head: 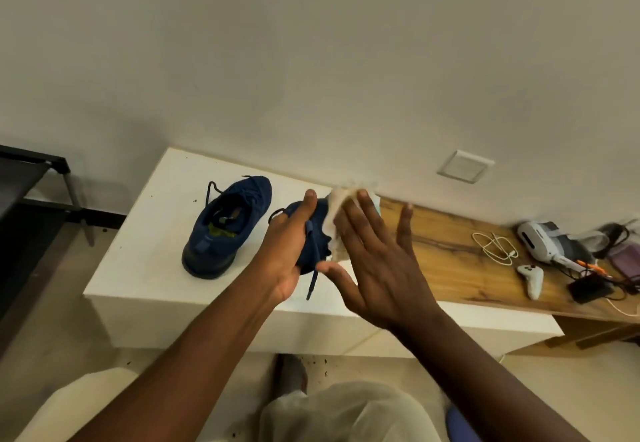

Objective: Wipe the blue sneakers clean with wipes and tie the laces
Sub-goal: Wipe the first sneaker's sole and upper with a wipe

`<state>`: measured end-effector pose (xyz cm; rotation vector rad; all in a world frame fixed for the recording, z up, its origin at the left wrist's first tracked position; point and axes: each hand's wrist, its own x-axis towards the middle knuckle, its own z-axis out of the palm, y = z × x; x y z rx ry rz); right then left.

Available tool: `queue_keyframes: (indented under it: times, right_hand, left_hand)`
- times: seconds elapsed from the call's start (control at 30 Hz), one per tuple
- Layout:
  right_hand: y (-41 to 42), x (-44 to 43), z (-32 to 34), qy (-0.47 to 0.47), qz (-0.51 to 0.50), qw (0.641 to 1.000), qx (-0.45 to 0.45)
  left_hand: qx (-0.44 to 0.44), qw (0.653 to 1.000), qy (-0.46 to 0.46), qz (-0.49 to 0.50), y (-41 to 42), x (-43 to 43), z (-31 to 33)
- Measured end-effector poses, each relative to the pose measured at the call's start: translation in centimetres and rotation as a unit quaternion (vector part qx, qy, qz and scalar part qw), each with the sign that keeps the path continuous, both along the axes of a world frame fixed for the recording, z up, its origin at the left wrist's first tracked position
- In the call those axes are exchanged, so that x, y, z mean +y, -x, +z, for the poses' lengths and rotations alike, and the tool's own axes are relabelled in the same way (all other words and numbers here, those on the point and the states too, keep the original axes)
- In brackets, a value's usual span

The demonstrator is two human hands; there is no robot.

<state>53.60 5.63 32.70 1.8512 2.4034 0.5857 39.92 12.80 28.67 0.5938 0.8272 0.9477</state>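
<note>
Your left hand (287, 251) has its fingers curled round the shoe (313, 233) and holds it up over the white block (145, 240), close to the wall. Your right hand (377, 261) is flat, with fingers straight and spread, and it pushes the wipe (334, 213) on the shoe's side. Nothing pinches the wipe, so it could slide off and drop if you rub fast. If you push too hard, the shoe may twist out of your one holding hand. A loose lace (313, 282) hangs down and could snag your fingers. The wall is right behind the wipe, so there is little room that way. On your right is the desk (450, 258) with a cable (495, 247) and a controller (531, 277), and a wide swing could knock them. The other shoe (225, 226) sits on the block to your left, apart from your hands. The best free room looks to be toward you
</note>
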Motion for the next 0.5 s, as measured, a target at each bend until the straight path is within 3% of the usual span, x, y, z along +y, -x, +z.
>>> queue_keyframes:
  times: [0.17,0.33,0.5]
  right_hand:
    - [1.2,5.2,3.7,0.144,-0.056,0.984,0.093]
    - [0.3,-0.1,1.4,0.060,-0.005,0.998,0.008]
    - [-0.6,-2.4,-0.3,0.020,-0.019,1.000,-0.012]
  left_hand:
    - [-0.002,1.000,-0.008,-0.018,-1.4,-1.7,-0.1]
    - [-0.001,1.000,-0.003,0.021,-0.3,-0.7,-0.1]
    - [0.027,0.999,-0.019,-0.008,-0.4,-0.8,0.2]
